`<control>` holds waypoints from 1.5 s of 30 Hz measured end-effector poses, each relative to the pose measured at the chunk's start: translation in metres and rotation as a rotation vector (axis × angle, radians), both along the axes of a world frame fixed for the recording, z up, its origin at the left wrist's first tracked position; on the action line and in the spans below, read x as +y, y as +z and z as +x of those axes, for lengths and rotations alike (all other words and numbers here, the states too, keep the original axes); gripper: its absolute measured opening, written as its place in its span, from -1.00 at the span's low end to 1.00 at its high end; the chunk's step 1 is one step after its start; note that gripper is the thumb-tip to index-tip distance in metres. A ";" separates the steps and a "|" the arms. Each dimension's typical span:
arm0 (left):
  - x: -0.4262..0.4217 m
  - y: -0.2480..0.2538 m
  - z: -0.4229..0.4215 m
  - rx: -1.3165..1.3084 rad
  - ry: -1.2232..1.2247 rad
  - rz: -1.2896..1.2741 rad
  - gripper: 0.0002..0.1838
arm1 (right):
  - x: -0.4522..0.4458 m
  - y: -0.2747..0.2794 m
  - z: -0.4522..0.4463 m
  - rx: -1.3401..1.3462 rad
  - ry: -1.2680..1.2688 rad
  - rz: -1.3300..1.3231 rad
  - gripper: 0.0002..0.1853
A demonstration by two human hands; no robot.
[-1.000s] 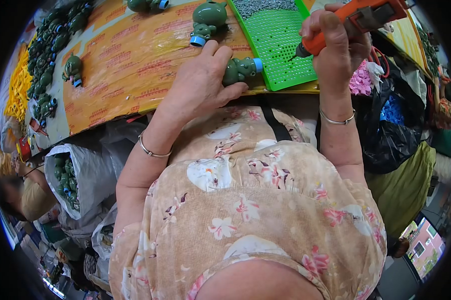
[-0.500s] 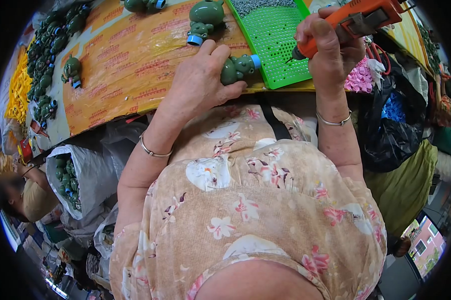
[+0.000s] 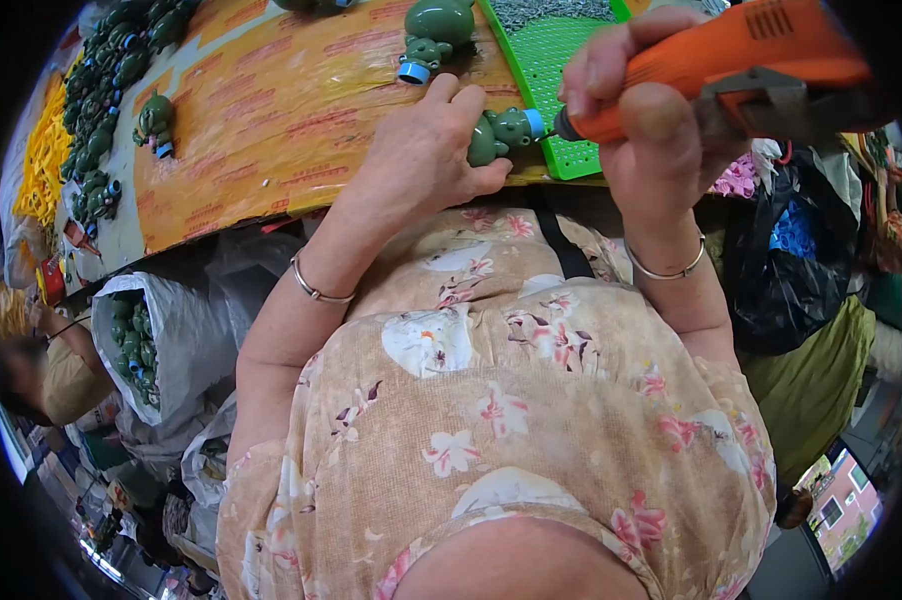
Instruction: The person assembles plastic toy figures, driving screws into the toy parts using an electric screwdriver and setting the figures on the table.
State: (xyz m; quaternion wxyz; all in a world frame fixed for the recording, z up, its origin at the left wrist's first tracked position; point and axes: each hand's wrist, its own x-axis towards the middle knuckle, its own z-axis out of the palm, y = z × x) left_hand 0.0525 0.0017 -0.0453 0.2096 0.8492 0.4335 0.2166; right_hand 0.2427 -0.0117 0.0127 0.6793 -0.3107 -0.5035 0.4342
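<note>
Orange power driver [image 3: 741,70], one, gripped in the right hand [image 3: 656,125], upper right of frame; its tip is just beside the blue collar [image 3: 535,122] of one green figure [image 3: 507,128]; contact cannot be told. Left hand [image 3: 426,140] grips that figure, upper centre, near the front edge of the table [image 3: 126,228]. Three other separate figures [image 3: 441,22] counted, one cut by the top edge; heap [image 3: 96,110], upper left, uncountable. One green tray [image 3: 571,158] adjoins the collar. Printed sheet [image 3: 281,130] stretches wide between left hand and heap.

A beige fabric garment [image 3: 591,425] bears pink and white flowers [image 3: 453,453]. Slim silver-coloured metal bangles [image 3: 315,294] circle both wrists [image 3: 337,245].
</note>
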 end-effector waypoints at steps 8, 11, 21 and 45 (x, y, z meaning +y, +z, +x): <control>0.001 -0.004 -0.001 -0.032 -0.014 0.011 -0.46 | 0.008 -0.024 -0.008 0.071 0.073 0.023 -0.46; 0.000 -0.004 -0.001 -0.036 -0.005 0.005 -0.47 | 0.004 -0.021 -0.012 0.292 0.177 -0.068 -0.50; 0.001 -0.005 -0.001 -0.037 -0.007 -0.008 -0.46 | 0.017 -0.047 0.013 0.491 0.518 -0.186 -0.48; 0.017 0.004 -0.041 -0.220 0.235 0.051 -0.32 | 0.001 -0.006 0.018 0.080 -0.011 0.175 -0.48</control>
